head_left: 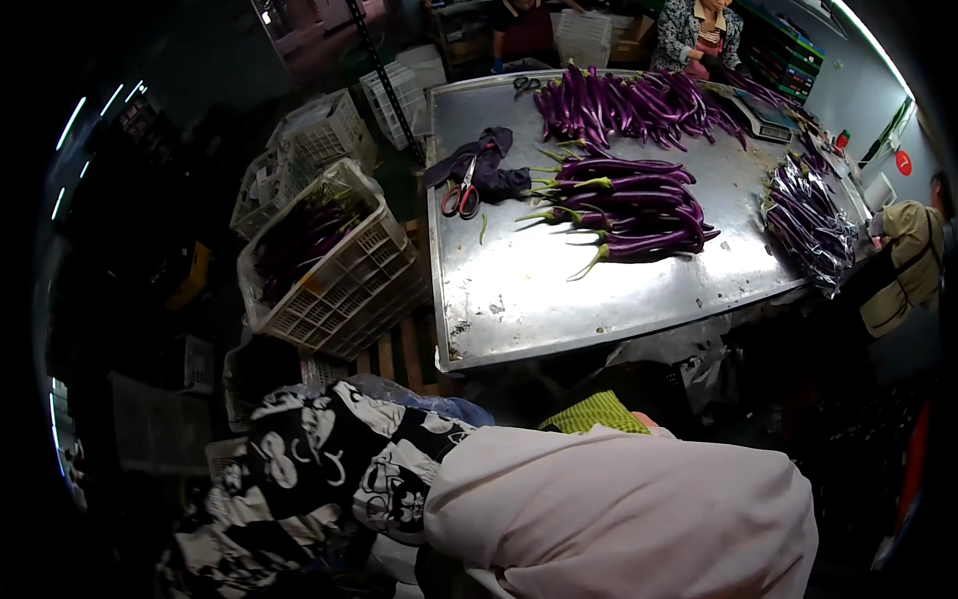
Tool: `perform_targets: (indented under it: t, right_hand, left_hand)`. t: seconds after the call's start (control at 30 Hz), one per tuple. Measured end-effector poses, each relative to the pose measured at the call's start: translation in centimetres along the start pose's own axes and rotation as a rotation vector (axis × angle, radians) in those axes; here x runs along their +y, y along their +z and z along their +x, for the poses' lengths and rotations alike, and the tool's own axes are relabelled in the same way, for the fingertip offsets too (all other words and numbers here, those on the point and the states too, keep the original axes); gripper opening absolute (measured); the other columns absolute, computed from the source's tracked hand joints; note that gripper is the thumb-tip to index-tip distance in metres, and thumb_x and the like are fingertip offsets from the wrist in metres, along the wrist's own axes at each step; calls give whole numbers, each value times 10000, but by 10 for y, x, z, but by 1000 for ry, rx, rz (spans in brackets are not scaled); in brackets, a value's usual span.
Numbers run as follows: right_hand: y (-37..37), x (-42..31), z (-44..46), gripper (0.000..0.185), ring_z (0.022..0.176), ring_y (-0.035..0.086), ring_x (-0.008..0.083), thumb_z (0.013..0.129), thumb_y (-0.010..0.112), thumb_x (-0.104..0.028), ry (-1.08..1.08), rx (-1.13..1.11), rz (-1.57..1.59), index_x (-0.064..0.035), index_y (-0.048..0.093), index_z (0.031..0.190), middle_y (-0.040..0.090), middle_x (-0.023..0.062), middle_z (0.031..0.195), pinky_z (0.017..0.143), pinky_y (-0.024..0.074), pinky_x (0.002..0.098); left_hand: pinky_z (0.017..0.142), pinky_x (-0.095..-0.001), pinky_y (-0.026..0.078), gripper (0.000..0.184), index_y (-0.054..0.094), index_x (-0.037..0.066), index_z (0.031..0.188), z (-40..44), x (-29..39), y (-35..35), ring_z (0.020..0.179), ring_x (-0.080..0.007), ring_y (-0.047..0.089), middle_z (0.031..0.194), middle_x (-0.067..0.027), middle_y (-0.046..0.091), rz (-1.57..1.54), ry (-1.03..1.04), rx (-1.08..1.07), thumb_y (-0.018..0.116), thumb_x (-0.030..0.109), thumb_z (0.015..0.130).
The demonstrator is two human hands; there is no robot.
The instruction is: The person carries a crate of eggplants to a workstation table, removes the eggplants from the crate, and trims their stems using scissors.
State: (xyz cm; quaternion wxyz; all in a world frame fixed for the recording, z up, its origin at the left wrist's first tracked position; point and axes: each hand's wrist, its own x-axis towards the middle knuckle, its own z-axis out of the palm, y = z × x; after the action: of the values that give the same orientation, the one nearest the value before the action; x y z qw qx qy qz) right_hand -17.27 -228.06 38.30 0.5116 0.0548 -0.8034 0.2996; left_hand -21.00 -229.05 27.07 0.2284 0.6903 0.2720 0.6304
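Neither my left hand nor my right hand shows. Black-and-white patterned cloth [329, 449] and pale pink cloth [639, 509] fill the bottom of the view. Beyond them, a yellow-green textured thing [597, 413] is partly covered; I cannot make out its kind. On the metal table [559, 309] lies a row of long purple eggplants [639, 205], green stems pointing left. Beside them, red-handled scissors [463, 196] rest by a crumpled dark cloth [494, 165]. A larger eggplant pile [639, 105] lies along the far edge.
Left of the table, a white plastic crate [334, 290] holds more eggplants [304, 235]. Bagged eggplants [810, 225] lie at the table's right edge, near a person in a tan top [908, 260]. A scale [760, 115] and another person [699, 35] are at the far right.
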Motion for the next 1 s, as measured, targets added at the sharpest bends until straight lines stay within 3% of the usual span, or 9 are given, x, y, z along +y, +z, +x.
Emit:
perform_targets:
  t: [0.37,0.47,0.5,0.53,0.6,0.83,0.93,0.97,1.0]
  right_hand:
    - [-78,-58,-164,618,917,614,307,644,763,-416,649,199,-179,-58,574,1112,635,158,1004,789,482,423]
    - [-108,-89,-232,622,920,613,303,644,762,-407,873,285,-206,-56,572,1121,636,155,1007,798,481,419]
    - [-118,-100,-256,623,922,613,301,644,761,-404,951,315,-209,-56,572,1124,637,154,1008,801,481,418]
    - [-127,-111,-282,624,923,613,300,644,761,-402,1032,343,-215,-55,572,1127,637,154,1009,804,480,416]
    - [-145,-133,-331,627,926,613,297,644,760,-396,1197,386,-217,-54,571,1134,638,152,1011,810,480,414]
    - [-220,-175,-477,636,935,612,288,643,757,-376,1669,379,-203,-50,568,1155,640,146,1017,832,478,405]
    - [-256,-170,-519,641,939,611,284,642,756,-367,1804,281,-179,-48,567,1164,641,144,1019,841,477,401]
    - [-269,-167,-528,642,940,611,282,642,756,-365,1836,229,-168,-47,566,1167,642,143,1020,844,477,400]
    - [-281,-162,-538,644,942,611,281,642,755,-362,1871,190,-144,-47,566,1170,642,143,1021,847,476,399]
  left_hand:
    - [791,-363,512,335,576,-30,1104,99,122,51,927,-279,609,1050,-161,606,10,621,25,542,249,923]
    - [920,-434,436,328,601,8,1055,116,83,119,939,-285,589,1027,-139,618,532,591,702,440,283,980]
    - [942,-420,435,479,449,-8,1293,115,71,116,1032,-299,584,1127,-164,608,152,758,195,574,267,920]
    - [942,-420,435,479,449,-8,1293,103,54,126,1032,-299,584,1127,-164,608,148,748,196,574,267,920]
    - [1005,-430,405,736,365,39,1380,71,33,174,1169,-296,497,1270,-179,500,-458,84,333,722,317,801]
    - [987,-460,430,639,487,117,1314,-87,6,383,1162,-285,519,1258,-112,549,-1335,-983,82,627,490,814]
    - [980,-473,441,625,539,151,1286,-146,19,449,1160,-280,529,1253,-84,570,-1445,-1321,11,587,564,820]
    - [960,-456,439,625,554,159,1258,-164,28,466,1142,-265,524,1259,-67,560,-1232,-1384,-18,597,577,795]
    - [971,-418,428,632,571,156,1238,-172,46,476,1152,-256,499,1249,-43,559,-1238,-1549,-81,575,611,801]
